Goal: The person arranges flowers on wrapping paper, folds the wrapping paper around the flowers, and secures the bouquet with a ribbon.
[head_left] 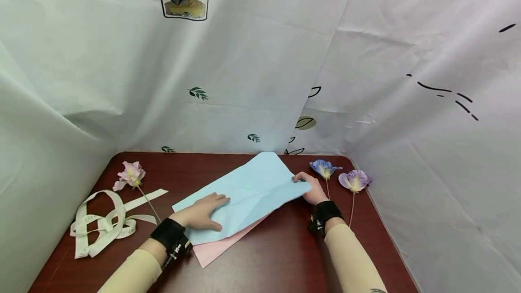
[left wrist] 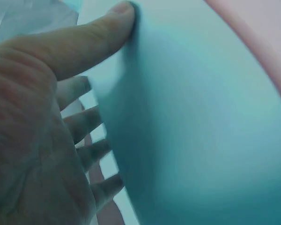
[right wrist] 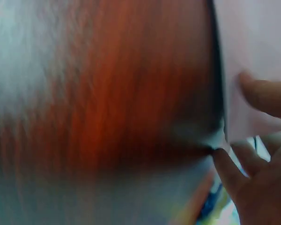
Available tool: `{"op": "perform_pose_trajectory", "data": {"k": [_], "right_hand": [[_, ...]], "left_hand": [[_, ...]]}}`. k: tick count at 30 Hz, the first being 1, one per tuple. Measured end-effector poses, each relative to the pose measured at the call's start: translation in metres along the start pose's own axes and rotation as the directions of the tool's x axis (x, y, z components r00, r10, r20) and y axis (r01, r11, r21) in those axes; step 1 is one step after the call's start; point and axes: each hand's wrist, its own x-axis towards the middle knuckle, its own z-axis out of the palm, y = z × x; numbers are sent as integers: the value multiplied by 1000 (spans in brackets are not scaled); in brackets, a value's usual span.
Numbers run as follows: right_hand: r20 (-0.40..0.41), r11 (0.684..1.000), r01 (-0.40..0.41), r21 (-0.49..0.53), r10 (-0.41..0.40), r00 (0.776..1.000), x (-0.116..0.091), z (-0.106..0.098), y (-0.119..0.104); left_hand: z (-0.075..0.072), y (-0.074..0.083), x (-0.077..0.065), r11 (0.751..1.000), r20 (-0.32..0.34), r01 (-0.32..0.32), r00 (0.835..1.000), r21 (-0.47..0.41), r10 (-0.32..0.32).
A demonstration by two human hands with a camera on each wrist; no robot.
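Head view: blue sheet (head_left: 256, 180) slants across the bench (head_left: 281, 257), a pink layer (head_left: 217, 248) showing beneath its near edge. Left hand (head_left: 201, 214) lies on the blue, fingers spread; right hand (head_left: 312, 190) grips the raised right corner. Ribbon (head_left: 120, 207) and pink flower (head_left: 131, 174) at left; blue flower (head_left: 323, 168), purple flower (head_left: 355, 181) at right. Step in hand looks like turning or folding the wrapping. Left wrist view: thumb touches the blue face; whether fingertips pass behind its edge, cannot tell. Right wrist view: thumb on a pale face, corner pinched. Next move probably calls for steady left pressure while the right guides that corner.
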Motion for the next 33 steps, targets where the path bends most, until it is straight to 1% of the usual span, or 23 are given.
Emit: {"op": "perform_pose_trajectory", "data": {"k": [2,3,5,7,9,11,12,13,14,15,17,19,21,22,23,24,27,30,33], "right_hand": [[62,999,4,52,-7,998,-1,-14,-4],[91,998,8,59,-14,996,0,-23,-6],[127,999,9,35,-13,992,2,-43,-13],[128,1000,21,-5,-21,992,5,-64,-24],[112,998,21,-63,-14,994,7,-82,-42],[112,992,23,-126,-9,994,10,-90,-64],[123,987,25,-158,-6,992,12,-89,-75],[148,982,19,-187,9,989,13,-84,-86],[188,974,29,-225,14,982,15,-76,-95],[238,963,39,-265,26,971,15,-66,-103],[342,942,41,-332,79,936,16,-41,-110],[431,920,35,-390,149,890,14,-16,-110],[465,895,11,-446,221,858,10,6,-106],[463,884,-7,-467,251,850,9,15,-104],[454,875,-20,-484,271,849,7,22,-101],[435,865,-35,-501,287,853,5,28,-99],[387,853,-78,-515,313,867,0,37,-97],[376,861,-86,-502,307,874,-1,42,-94],[369,876,-87,-475,288,884,-1,48,-92]], "left_hand": [[2,1,1,1000,15,21,1000,19,-21],[3,2,1,999,21,32,999,26,-33],[5,5,1,998,32,53,998,27,-54],[6,7,0,997,44,66,997,28,-67],[7,9,0,996,54,75,996,41,-77],[7,12,0,995,62,82,994,53,-85],[7,12,0,995,66,85,994,57,-89],[7,13,0,994,69,90,993,61,-94],[7,14,-1,993,71,96,992,66,-100],[7,15,0,992,74,103,991,69,-108],[8,17,0,991,75,117,990,71,-122],[8,18,1,989,75,132,988,71,-137],[7,18,3,987,72,143,986,68,-147],[7,19,5,987,70,148,986,60,-152],[7,19,6,987,70,153,985,54,-157],[6,19,8,987,66,158,985,40,-161],[2,16,15,983,33,182,983,8,-182],[-8,12,23,982,-13,189,982,-16,-189],[-23,10,33,976,-38,216,976,-3,-216]]}}
